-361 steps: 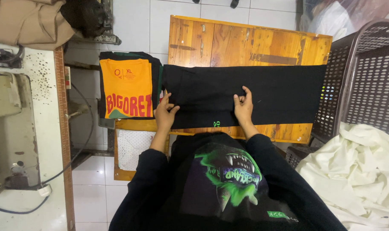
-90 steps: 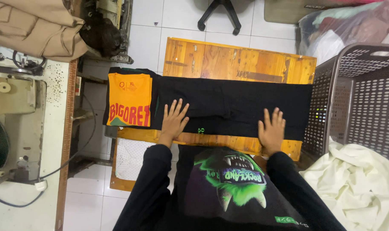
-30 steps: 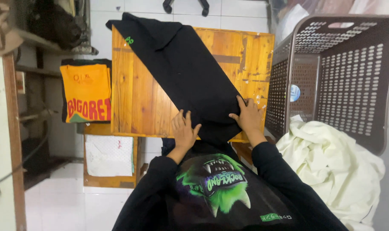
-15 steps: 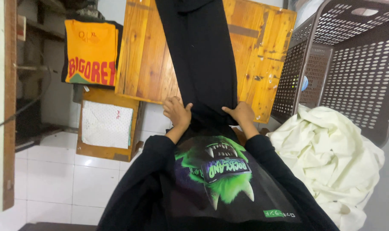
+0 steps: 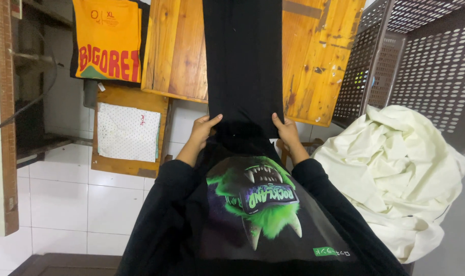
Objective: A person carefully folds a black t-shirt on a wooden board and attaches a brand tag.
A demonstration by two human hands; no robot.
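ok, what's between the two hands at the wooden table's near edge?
Head view: the folded black garment spans the gap, left hand and right hand gripping its sides by the wooden table.

Even indoor light, sharp in the middle, bent at the edges

The wooden table point(image 5: 173, 51) and cream cloth point(image 5: 396, 168) are brightly lit; the black garment point(image 5: 242, 61) swallows detail. Soft shadows darken the left shelves. Lines bow toward the borders, and no glare or motion blur shows.

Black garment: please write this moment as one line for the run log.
left hand: grips black garment edge | right hand: grips other edge | garment: lengthwise on wooden table
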